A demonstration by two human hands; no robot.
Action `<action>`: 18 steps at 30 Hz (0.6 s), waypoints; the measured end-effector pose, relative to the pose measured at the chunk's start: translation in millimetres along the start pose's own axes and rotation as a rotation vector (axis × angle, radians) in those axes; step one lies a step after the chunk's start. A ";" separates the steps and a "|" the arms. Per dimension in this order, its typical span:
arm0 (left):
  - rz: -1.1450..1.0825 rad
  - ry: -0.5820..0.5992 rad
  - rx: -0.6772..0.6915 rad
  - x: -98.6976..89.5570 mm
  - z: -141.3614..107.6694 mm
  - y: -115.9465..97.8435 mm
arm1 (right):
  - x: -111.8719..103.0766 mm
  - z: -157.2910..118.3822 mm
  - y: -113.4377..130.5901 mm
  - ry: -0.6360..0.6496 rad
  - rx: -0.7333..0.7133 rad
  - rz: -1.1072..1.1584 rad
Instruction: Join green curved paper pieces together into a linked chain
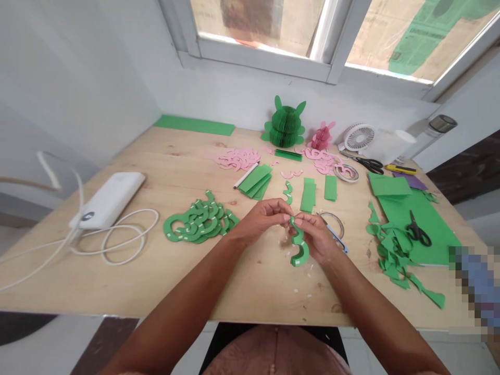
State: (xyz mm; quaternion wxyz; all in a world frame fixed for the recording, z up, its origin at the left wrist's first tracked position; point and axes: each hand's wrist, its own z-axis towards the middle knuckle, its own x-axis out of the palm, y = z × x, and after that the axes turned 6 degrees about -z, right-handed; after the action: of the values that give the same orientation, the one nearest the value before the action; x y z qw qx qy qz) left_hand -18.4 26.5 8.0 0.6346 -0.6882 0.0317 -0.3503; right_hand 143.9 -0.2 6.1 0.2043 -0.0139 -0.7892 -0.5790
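A wavy green paper stack (300,254) hangs between my hands near the table's front. My right hand (314,232) pinches its top end with thumb and fingers. My left hand (269,214) is closed, its fingertips meeting at the same top end; whether they grip the paper or a small bit on it is hidden. White tape pieces show on the stack. Just beyond my hands lies one more wavy green piece (288,192). A heap of similar green pieces with white marks (195,221) lies left of my left forearm.
A power bank (111,200) with a looped cable is at the left. Green scraps (392,250), black scissors (417,229) and green sheets lie right. A blue cutter (336,237) rests beside my right hand. Pink pieces (238,158) and a green honeycomb figure (284,127) are at the back.
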 end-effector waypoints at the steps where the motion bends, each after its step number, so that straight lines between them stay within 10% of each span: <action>1: -0.001 -0.001 0.002 0.0 0.1 0.0 | -0.1 0.0 0.0 0.002 0.001 -0.001; 18: -0.042 0.011 -0.012 1.3 -0.1 -0.7 | 0.2 -0.3 0.9 0.010 -0.028 -0.033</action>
State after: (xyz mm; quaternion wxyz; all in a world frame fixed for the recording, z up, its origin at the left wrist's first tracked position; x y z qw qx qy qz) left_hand -17.8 25.9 9.2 0.6226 -0.6907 0.0231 -0.3671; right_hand 144.0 -0.3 7.1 0.1987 -0.0008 -0.7801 -0.5933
